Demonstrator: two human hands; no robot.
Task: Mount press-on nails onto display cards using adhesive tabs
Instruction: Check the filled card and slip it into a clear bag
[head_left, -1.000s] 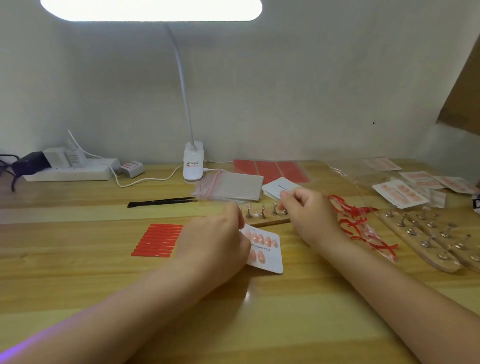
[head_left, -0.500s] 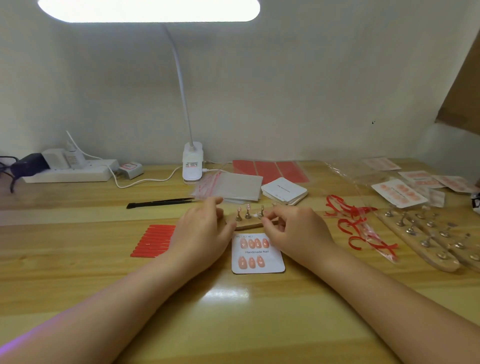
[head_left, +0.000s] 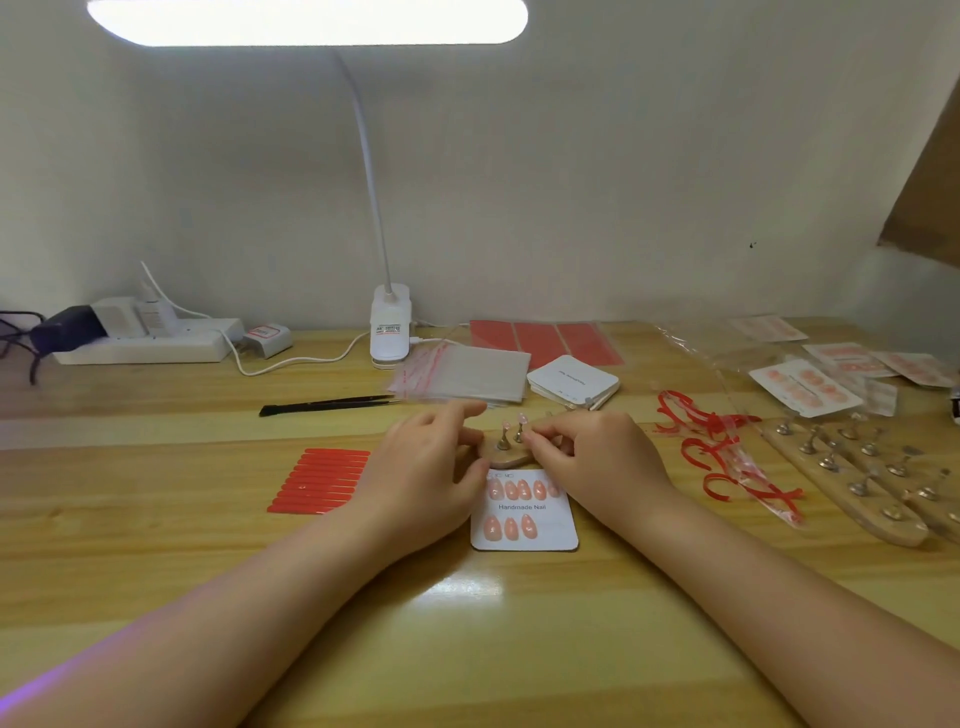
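Head view: hands (head_left: 519, 457) perhaps hiding wooden nail stand (head_left: 511, 457), tweezers (head_left: 332, 404) behind.

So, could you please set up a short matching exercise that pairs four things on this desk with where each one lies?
Things:
1. tweezers
2. red strips
3. power strip
4. nail card

Places:
A. between the two forearms, near the front of the desk
B. far left, against the wall
C. just left of the left hand
D. behind the red strips, in front of the lamp base

Pairs: 1-D, 2-C, 3-B, 4-A
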